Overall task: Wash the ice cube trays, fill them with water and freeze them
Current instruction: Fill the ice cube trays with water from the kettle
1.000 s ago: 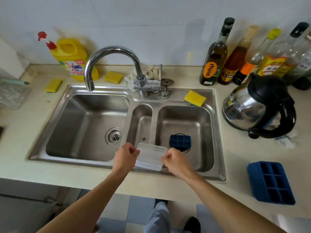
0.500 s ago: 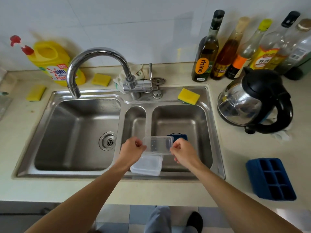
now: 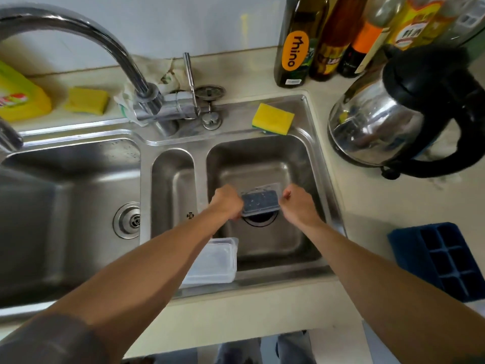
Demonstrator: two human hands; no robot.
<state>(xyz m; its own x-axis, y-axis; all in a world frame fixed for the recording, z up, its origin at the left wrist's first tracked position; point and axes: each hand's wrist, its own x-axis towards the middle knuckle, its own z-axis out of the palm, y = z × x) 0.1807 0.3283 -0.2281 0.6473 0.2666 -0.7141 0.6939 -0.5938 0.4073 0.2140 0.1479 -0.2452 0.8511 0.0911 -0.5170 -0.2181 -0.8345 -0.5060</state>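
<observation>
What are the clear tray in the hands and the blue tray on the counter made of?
The clear tray: likely thin rigid plastic, glossy; dark shapes below show through it. The blue ice cube tray: probably silicone or soft plastic, matt with thick rounded walls; cannot tell which.

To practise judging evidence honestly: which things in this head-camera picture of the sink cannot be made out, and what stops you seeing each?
All in the head view:
- the clear piece, held by the left hand and right hand: veils the dark shape beneath it.
- the clear container: partly behind the left forearm.
- the blue ice cube tray: cut by the right edge.
- the bottles: tops cut by the top edge.
</observation>
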